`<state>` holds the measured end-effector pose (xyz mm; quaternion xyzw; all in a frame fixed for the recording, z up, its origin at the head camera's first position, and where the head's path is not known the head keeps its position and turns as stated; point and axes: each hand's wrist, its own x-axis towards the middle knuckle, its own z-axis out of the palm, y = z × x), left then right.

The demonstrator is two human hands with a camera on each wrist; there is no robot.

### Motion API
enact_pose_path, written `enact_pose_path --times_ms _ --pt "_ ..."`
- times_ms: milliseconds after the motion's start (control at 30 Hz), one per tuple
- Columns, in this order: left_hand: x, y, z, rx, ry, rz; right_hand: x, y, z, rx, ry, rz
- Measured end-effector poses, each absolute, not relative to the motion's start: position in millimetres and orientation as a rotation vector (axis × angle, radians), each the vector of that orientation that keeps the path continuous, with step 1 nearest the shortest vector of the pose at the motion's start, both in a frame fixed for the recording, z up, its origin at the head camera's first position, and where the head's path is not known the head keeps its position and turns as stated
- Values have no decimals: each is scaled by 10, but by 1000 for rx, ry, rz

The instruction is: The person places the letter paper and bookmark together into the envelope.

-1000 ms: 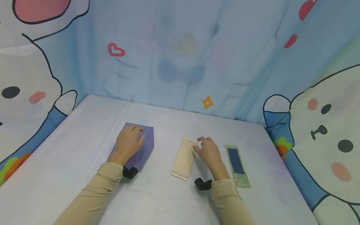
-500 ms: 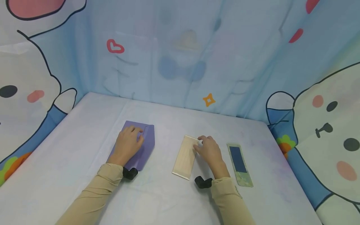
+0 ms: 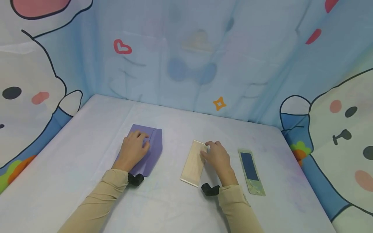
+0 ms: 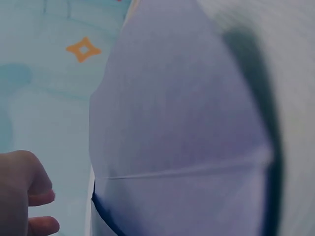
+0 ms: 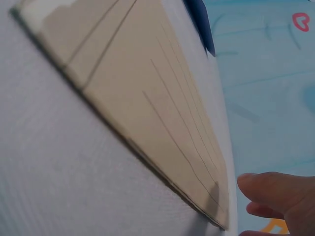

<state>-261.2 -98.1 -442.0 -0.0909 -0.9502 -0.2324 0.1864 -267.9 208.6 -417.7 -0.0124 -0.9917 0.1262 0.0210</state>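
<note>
A purple envelope (image 3: 152,147) lies flat on the left part of the table, partly hidden by my left hand (image 3: 134,149). That hand is over the envelope with relaxed, slightly bent fingers and nothing between them. The envelope's flap (image 4: 177,88) and its crease fill much of the left wrist view. To the right lies a narrow cream piece of paper (image 3: 192,164); thin ruled lines run along it in the right wrist view. My right hand (image 3: 218,158) hovers at its upper right corner, thumb and fingers apart and gripping nothing.
A slim green card (image 3: 253,171) with a dark blue panel lies right of my right hand. White cloth covers the table (image 3: 163,207). A blue curtain (image 3: 186,58) with cartoon animals stands along the back and sides. Black camera mounts (image 3: 209,190) stick out from both wrists.
The head view has shifted slightly, so the envelope, paper and card sit a little farther right in it. Both hands keep nearly the same pose.
</note>
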Motion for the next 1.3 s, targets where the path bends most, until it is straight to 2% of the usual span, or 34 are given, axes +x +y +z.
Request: enact_pose_path --times_ms 1300 --pt "-2524 -1114 -4535 -198 -2944 -613 -2771 2139 -4407 271 -3127 494"
